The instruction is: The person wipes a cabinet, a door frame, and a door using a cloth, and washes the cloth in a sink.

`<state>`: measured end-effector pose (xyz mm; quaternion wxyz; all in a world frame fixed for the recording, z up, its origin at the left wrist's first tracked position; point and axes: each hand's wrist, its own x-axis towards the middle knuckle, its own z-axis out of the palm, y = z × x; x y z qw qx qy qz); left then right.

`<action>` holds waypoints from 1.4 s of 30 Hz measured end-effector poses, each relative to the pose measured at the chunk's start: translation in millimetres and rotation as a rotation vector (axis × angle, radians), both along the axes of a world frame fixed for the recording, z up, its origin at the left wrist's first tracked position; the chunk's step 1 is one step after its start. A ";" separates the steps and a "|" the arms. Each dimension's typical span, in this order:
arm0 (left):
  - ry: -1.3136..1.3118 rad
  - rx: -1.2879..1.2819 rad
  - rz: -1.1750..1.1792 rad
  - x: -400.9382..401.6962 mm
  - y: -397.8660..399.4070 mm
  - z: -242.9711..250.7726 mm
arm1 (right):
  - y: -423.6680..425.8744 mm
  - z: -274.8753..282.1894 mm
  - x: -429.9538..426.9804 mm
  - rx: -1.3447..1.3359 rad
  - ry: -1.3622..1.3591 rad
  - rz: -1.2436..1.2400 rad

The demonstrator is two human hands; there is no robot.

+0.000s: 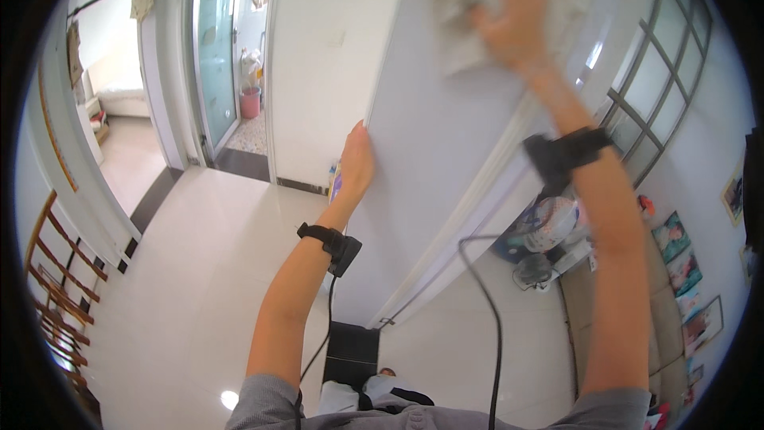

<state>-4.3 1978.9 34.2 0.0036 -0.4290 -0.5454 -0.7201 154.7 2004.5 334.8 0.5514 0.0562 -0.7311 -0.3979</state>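
My right hand is raised at the upper right, blurred, its palm side pressed over a light-coloured cloth against a pale wall or panel. My left hand rests at the vertical edge of that same surface, at the middle of the view, its fingers partly hidden behind the edge. Just left of the left wrist, a small part of a purple and yellow packaged item shows; whether the hand holds it cannot be told. Both wrists wear black straps with small devices, and black cables run down from them.
A glass door stands ajar at the upper left, with a pink bucket beyond it. Wooden railings are at the lower left. At the right are a beige sofa, leaning pictures and a small fan.
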 end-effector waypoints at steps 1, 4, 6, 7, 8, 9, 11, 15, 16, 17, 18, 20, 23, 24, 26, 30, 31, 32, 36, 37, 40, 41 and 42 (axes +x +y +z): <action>0.017 -0.004 -0.017 0.5 3.8 -1.7 | -1.6 -33.0 -9.7 -0.032 -0.116 -0.015; 0.284 -0.142 0.089 -23.8 7.8 -24.4 | -8.7 -117.0 -30.9 -0.383 -0.859 0.019; 0.323 -0.124 0.045 -22.3 13.3 -36.0 | -3.5 -148.3 -9.7 -0.257 -1.050 0.001; 0.344 -0.111 0.041 -21.3 15.8 -33.9 | -0.9 -142.4 0.6 -0.265 -1.033 -0.017; 0.358 -0.104 0.026 -21.1 20.2 -30.2 | 3.6 -132.6 11.0 -0.193 -0.997 -0.099; 0.091 -0.015 -0.058 -13.3 21.1 -21.1 | 12.8 -121.0 25.8 -0.125 -0.965 -0.185; -0.172 0.056 -0.125 -13.6 11.1 -14.2 | 28.8 -73.5 51.4 -0.077 -0.801 -0.279; -0.206 0.070 -0.161 7.9 2.9 1.3 | 20.5 68.0 147.1 -0.285 -0.096 -0.563; -0.229 0.056 -0.149 12.8 2.0 3.6 | 20.6 97.9 166.0 -0.141 -0.049 -0.371; -0.252 0.044 -0.136 15.8 3.6 3.1 | 23.4 115.2 180.3 0.006 -0.002 -0.179; -0.245 0.060 -0.123 12.5 3.5 -1.3 | 30.9 112.8 186.5 0.008 0.007 -0.167; -0.260 0.091 -0.107 2.4 2.4 -11.9 | 45.6 98.2 196.5 -0.058 -0.066 -0.290; -0.257 0.080 -0.099 -11.7 0.9 -17.8 | 83.6 27.6 199.9 0.100 -0.134 -0.136; -0.254 0.117 -0.130 -14.2 -4.3 -18.0 | 86.7 -16.7 199.6 -0.349 -0.338 -0.024; -0.302 0.140 -0.183 -11.7 -8.8 -15.0 | 108.6 -98.5 206.7 -0.484 -0.677 0.107; -0.435 0.090 0.002 12.5 -26.6 -6.1 | 93.8 -225.8 215.8 -0.586 -1.308 -0.007; -0.433 0.087 0.014 35.3 -23.9 -2.2 | 102.1 -242.8 217.4 -0.584 -1.310 0.006; -0.068 0.113 0.338 62.7 -18.6 -1.0 | 110.3 -257.9 218.7 -0.403 -1.295 0.082; 0.566 0.218 0.500 168.6 -23.1 9.3 | 145.7 -248.6 205.5 -0.262 -1.549 0.045; 0.558 0.197 0.524 184.4 -22.2 5.4 | 142.2 -216.4 206.6 -0.279 -1.466 0.063; 0.610 0.186 0.378 218.3 -9.7 6.0 | 146.2 -109.6 208.5 -0.068 -0.890 0.030; 0.619 0.174 0.343 229.4 -2.0 9.9 | 160.1 -83.3 210.0 -0.138 -0.680 0.294; 0.626 0.174 0.276 238.6 8.7 13.0 | 168.1 -57.4 208.3 -0.058 -0.410 0.388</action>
